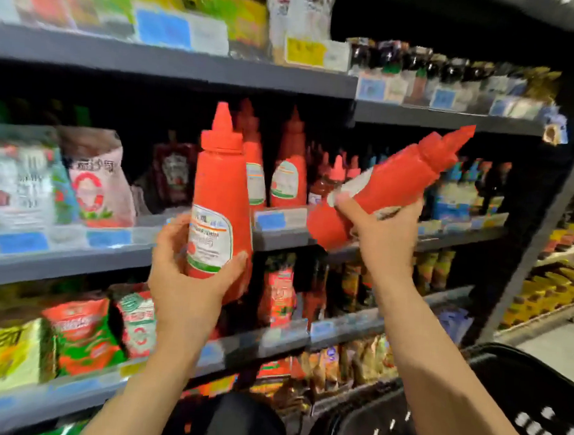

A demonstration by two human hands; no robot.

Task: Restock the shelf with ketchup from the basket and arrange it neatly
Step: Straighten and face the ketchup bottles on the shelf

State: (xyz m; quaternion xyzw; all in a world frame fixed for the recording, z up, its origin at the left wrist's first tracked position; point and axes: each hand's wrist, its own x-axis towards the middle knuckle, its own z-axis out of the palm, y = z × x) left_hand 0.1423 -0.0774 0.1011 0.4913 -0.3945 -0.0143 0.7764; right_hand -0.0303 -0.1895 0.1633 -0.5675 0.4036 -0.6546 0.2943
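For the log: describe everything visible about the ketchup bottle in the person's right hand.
The ketchup bottle in the right hand is red, looks like squeezable plastic, with a red conical nozzle cap pointing up and to the right. It is tilted steeply, almost lying over, its base down-left. A pale label shows near the middle, partly hidden and blurred. The right hand wraps its lower body, thumb on the label side. It is held in the air before the shelf edge; nothing else is seen touching it.
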